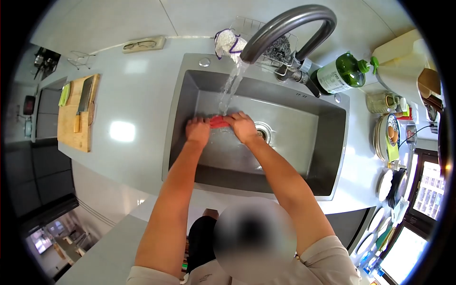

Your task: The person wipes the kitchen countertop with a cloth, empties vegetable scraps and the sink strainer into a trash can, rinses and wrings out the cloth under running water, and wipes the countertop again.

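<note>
Down in the grey sink basin (285,168), my left hand (197,131) and my right hand (242,126) hold a red, cloth-like piece (219,122) stretched between them. My fingers are closed on its two ends; its exact kind is hard to make out. Running water (232,85) pours from the curved grey faucet (289,23) onto the red piece and splashes off it. The round drain (262,133) lies just right of my right hand.
A wire rack (249,26) with a white cloth (229,43) and a dark scrubber (279,49) stands behind the sink. To its right is a green bottle (339,75). On the left counter lies a cutting board (90,128) with a cleaver (85,94).
</note>
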{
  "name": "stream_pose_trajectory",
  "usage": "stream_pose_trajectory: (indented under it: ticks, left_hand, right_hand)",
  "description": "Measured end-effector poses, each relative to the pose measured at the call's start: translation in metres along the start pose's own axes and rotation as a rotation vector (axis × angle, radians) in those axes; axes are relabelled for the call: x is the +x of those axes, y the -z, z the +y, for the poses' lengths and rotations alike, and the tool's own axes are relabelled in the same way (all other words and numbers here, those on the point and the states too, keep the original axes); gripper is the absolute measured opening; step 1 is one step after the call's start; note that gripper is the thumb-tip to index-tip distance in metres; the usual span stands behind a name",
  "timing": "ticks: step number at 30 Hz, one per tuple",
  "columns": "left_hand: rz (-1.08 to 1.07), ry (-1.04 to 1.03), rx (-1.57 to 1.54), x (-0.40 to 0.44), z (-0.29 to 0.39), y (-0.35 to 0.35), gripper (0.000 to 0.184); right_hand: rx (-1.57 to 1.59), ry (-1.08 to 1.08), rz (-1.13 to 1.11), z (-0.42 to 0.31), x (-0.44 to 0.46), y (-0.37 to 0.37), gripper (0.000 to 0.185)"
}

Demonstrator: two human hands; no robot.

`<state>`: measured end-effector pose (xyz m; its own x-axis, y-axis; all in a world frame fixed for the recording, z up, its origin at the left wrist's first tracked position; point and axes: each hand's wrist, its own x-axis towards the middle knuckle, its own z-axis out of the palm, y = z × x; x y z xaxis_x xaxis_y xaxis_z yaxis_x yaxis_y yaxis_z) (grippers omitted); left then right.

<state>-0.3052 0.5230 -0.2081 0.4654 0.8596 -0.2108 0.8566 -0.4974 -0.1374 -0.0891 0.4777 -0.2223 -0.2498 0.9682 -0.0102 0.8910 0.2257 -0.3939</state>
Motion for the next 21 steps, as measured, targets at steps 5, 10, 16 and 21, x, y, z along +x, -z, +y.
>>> stream_pose_trajectory:
  ticks: [5, 10, 16, 21]
  left_hand:
    - [0.101, 0.025, -0.067, 0.007, -0.005, -0.041, 0.020]
    - [-0.138, -0.031, -0.243, -0.019, 0.024, -0.063, 0.017]
    - [-0.522, -0.091, -0.456, -0.034, 0.050, -0.011, 0.022]
    - [0.033, 0.016, -0.476, 0.010, 0.066, 0.009, 0.024]
  right_hand:
    - [-0.030, -0.002, 0.007, -0.001, 0.024, -0.027, 0.035]
    - [0.011, 0.072, -0.126, -0.001, -0.046, -0.027, 0.030]
    - [-0.036, 0.044, -0.459, 0.026, -0.074, 0.001, 0.038]
    - [-0.001, -0.099, -0.055, 0.059, -0.036, 0.037, 0.037]
